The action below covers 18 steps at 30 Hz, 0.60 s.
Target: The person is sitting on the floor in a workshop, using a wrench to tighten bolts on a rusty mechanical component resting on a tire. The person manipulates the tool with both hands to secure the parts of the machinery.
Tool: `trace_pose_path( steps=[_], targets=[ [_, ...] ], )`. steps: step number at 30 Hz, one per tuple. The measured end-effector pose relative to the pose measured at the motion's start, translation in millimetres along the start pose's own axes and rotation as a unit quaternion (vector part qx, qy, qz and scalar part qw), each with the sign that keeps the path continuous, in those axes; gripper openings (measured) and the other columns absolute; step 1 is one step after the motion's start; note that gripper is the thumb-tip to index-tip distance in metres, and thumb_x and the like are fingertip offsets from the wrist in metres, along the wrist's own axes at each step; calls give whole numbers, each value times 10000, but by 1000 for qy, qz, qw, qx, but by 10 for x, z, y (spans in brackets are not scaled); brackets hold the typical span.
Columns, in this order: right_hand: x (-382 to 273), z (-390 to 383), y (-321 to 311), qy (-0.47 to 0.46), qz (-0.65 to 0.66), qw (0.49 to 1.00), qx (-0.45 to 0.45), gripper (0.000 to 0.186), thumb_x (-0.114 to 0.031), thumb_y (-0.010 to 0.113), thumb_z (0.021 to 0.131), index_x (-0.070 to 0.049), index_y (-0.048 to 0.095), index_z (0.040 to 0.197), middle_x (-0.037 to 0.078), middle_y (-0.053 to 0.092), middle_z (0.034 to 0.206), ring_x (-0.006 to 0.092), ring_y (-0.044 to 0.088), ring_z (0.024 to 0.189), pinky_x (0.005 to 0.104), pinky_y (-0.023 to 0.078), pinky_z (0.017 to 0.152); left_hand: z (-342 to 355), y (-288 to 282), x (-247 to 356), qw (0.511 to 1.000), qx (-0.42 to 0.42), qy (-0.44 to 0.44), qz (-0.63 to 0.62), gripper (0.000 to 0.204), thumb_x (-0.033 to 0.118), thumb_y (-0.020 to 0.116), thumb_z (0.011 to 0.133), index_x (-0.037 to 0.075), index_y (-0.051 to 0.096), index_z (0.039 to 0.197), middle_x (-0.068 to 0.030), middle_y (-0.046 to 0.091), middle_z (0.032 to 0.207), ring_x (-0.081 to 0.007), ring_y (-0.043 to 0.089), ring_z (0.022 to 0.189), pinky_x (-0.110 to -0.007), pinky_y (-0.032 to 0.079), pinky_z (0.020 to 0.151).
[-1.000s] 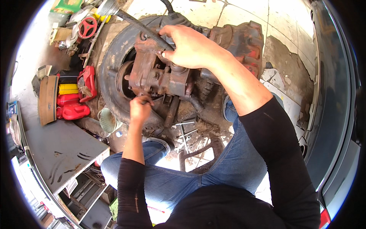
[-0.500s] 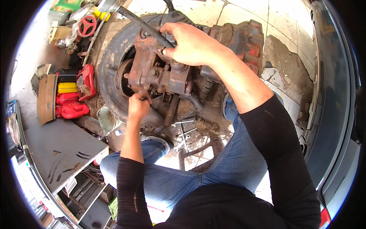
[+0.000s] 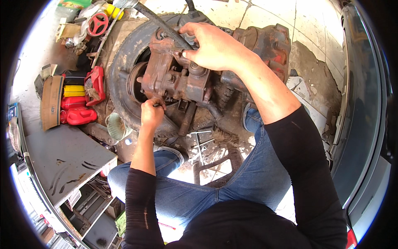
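Observation:
A rusty brown gearbox-like machine housing (image 3: 168,72) with bolts and rounded fittings lies partly over a large black tyre (image 3: 120,54). My right hand (image 3: 217,47) is on top of the housing. Its thumb and fingers close round the lower end of a long dark bar (image 3: 159,25), which slants up to the far left and has a grey metal end. The fingertips behind the bar are partly hidden. At the housing's near-left lower edge, my left hand (image 3: 152,112) is closed in a pinch. A small dark piece shows at its fingertips, too small to name.
Near my feet lie a T-handle wrench (image 3: 200,147) and a dark metal frame (image 3: 219,168). Red jerrycans (image 3: 81,116), a cardboard piece (image 3: 52,101), a pale basket (image 3: 117,126) and a grey metal cabinet (image 3: 68,155) stand left. A dark vehicle (image 3: 360,120) borders the right.
The whole view has shifted slightly. Both hands keep the same places on the bar and at the housing's edge.

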State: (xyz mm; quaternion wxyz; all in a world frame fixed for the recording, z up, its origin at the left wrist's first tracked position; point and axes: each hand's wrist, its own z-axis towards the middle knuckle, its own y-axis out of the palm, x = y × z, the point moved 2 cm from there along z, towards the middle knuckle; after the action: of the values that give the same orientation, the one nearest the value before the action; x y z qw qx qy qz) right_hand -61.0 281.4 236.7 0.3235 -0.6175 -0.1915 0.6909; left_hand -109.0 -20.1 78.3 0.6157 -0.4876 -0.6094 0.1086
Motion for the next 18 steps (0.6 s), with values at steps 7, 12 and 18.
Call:
trace_pose_path(
  steps=[7, 12, 18],
  targets=[
    [-97, 24, -69, 40, -10, 997, -72, 569, -192, 751, 924, 8, 570, 1426, 233, 659, 1355, 356, 667, 1224, 435, 529, 1061, -268, 335, -93, 984, 73, 157, 50, 121, -62, 561, 701, 2, 663, 713, -263, 737, 1129, -406, 731, 1028, -427, 566, 919],
    [-79, -8, -105, 48, -6, 996, -73, 560, -195, 754, 918, -3, 579, 1415, 247, 670, 1320, 362, 668, 1215, 436, 529, 1056, -112, 86, -62, 999, 10, 42, -30, 152, -64, 543, 731, -11, 685, 743, -189, 743, 843, -354, 732, 821, -383, 554, 794],
    [-129, 14, -135, 38, -3, 997, -70, 528, -174, 754, 897, -5, 607, 1375, 253, 691, 1236, 374, 680, 1173, 444, 537, 1014, -233, 316, -211, 977, 100, 190, 14, 155, -149, 569, 716, -27, 653, 764, -180, 752, 932, -273, 750, 981, -338, 560, 829]
  ],
)
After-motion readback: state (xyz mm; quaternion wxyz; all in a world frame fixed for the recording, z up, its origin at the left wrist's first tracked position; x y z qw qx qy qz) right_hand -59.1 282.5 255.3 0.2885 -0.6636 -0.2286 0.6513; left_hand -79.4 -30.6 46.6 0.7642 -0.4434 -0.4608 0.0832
